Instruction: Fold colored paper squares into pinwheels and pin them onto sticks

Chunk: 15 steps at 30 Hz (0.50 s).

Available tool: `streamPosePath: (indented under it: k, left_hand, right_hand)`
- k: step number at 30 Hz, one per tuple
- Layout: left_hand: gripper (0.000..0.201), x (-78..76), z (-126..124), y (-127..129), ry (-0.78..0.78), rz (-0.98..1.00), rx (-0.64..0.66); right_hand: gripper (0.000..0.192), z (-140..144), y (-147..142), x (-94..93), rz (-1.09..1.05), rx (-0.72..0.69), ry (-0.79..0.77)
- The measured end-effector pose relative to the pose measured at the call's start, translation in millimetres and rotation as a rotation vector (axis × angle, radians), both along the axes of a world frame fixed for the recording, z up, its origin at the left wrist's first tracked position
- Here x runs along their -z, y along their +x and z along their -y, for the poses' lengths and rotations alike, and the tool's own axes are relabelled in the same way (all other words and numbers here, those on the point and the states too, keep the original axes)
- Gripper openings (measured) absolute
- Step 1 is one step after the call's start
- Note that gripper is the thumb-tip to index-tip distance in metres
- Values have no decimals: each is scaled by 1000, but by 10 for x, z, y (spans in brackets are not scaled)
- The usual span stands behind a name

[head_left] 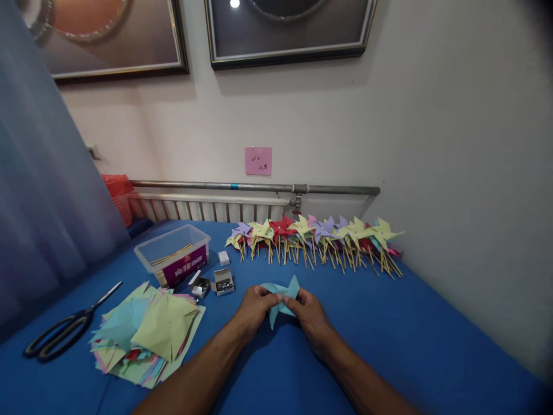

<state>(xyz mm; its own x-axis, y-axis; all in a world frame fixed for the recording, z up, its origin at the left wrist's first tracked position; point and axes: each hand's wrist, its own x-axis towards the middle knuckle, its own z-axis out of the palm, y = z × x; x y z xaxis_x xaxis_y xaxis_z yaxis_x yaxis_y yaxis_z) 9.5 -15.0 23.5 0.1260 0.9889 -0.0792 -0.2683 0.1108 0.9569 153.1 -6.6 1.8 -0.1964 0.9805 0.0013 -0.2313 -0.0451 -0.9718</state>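
Light blue paper piece (281, 295), cut and half-folded into pinwheel points, held just above the blue counter (389, 346) at centre, pinched from both sides. Left hand (254, 306) closed on its left flaps, fingers curled tight. Right hand (310, 311) closed on its right side, thumb and fingers pinching the folded tips toward the middle.

Risks, as judged: the gathered tips look held only by finger pressure, so any slack in either hand could let the flaps spring back flat. Thin paper, so a hard pull near the cuts could tear it. Uneven folds could leave the points lopsided.

Just left of the hands: two small open boxes (213, 283) of metal bits, probably pins; a careless reach could tip them or prick a finger. A small white box (223, 257) sits behind them. Clear plastic tub (173, 253) with sticks beyond. Stack of cut coloured paper (149, 331) near the left forearm; an elbow sweep could scatter it. Black scissors (64, 331) far left, blades shut. Row of finished pinwheels (315, 239) at the back by the wall, well apart from the hands.
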Motion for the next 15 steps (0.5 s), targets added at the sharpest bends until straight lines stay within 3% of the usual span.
streamPosePath:
  k: [15]
  left_hand:
    - [29, -36, 25, -9, 25, -6, 22]
  right_hand:
    - [38, 35, -11, -54, -12, 17, -5]
